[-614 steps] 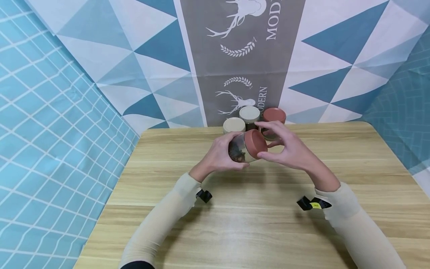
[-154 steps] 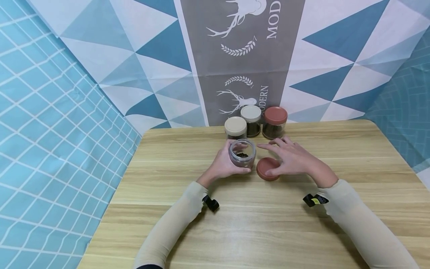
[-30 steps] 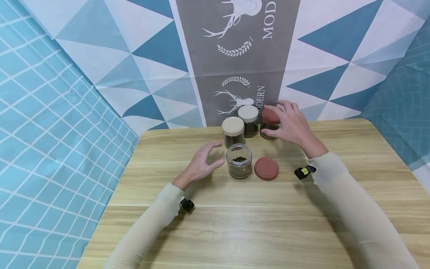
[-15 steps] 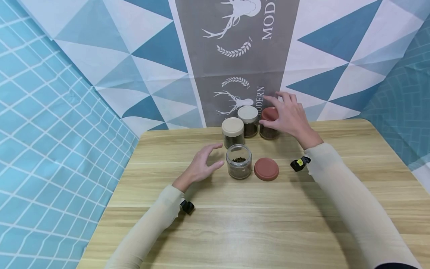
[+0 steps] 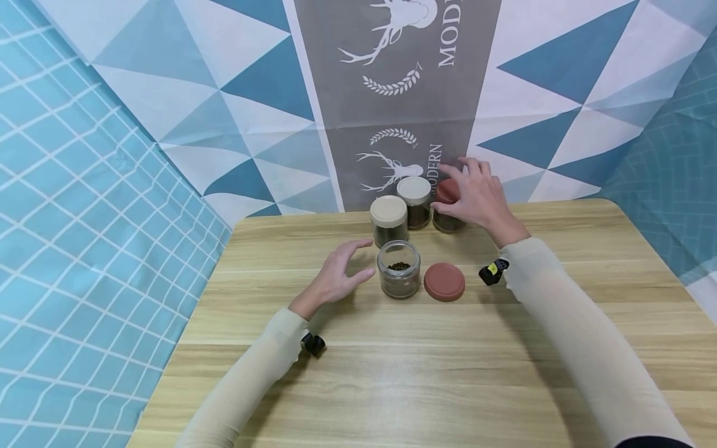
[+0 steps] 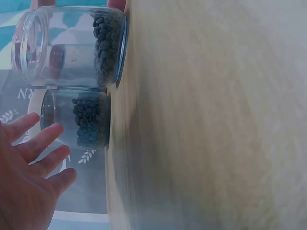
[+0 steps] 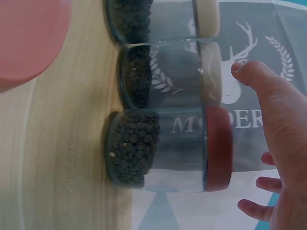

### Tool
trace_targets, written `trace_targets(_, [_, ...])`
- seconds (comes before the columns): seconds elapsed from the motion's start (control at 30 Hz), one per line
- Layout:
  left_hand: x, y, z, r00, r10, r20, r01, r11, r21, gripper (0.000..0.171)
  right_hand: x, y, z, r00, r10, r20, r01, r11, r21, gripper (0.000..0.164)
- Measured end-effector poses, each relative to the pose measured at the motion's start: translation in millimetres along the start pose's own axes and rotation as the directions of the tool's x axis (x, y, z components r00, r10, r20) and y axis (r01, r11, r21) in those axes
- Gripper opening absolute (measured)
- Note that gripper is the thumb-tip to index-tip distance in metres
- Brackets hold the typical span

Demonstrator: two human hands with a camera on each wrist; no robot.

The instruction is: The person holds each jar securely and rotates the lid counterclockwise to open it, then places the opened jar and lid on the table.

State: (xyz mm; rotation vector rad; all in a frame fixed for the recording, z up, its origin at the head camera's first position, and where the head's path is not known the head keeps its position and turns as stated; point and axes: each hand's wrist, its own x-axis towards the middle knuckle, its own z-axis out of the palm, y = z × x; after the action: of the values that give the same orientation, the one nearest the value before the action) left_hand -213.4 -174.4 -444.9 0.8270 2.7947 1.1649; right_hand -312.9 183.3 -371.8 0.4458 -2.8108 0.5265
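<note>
A glass jar without a lid stands on the table, with dark beans at its bottom. To its right lies a red lid flat on the wood. My left hand is just left of the jar, fingers spread and apart from the glass. At the back, my right hand hovers over a red-lidded jar, its thumb and fingers spread around the lid and holding nothing. In the right wrist view, dark beans fill the lower part of that jar, and a gap shows between hand and lid.
A cream-lidded jar stands behind the uncovered one, and a white-lidded jar is between it and the red-lidded jar. A patterned cloth backdrop rises behind the wooden table.
Earlier, both hands held the lidded jar; then the red lid came off onto the table. My left hand has since released the jar. My right hand has moved back to the other red-lidded jar.
</note>
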Motion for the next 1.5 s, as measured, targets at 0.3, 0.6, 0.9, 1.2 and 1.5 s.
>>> trace_targets(0.3, [-1.5, -2.5, 1.5, 1.000, -0.006, 0.001, 0.006, 1.000, -0.003, 0.081, 2.1, 3.4, 14.2, 0.999, 0.035, 0.036, -0.034, 0.999, -0.010, 0.089])
trace_targets(0.6, [-2.3, -2.8, 1.2, 1.000, 0.003, -0.011, -0.003, 1.000, -0.005, 0.079, -1.9, 7.4, 22.4, 0.995, 0.049, 0.088, -0.051, 0.999, 0.014, 0.084])
trace_targets(0.9, [-1.4, -3.4, 2.4, 0.999, 0.021, -0.043, -0.022, 1.000, -0.008, 0.076, -2.8, 7.4, 24.1, 0.991, 0.045, 0.122, -0.052, 0.997, 0.057, 0.079])
trace_targets(1.2, [-2.3, -4.9, 0.1, 0.999, 0.030, -0.045, -0.030, 0.999, -0.011, 0.075, -0.3, 6.5, 25.3, 0.992, 0.062, 0.110, -0.068, 0.996, 0.051, 0.066])
trace_targets(1.5, [-4.2, -6.7, 1.2, 0.999, 0.031, -0.038, -0.032, 0.999, -0.019, 0.072, -1.0, 4.4, 24.1, 0.987, 0.083, 0.138, -0.087, 0.996, 0.027, 0.062])
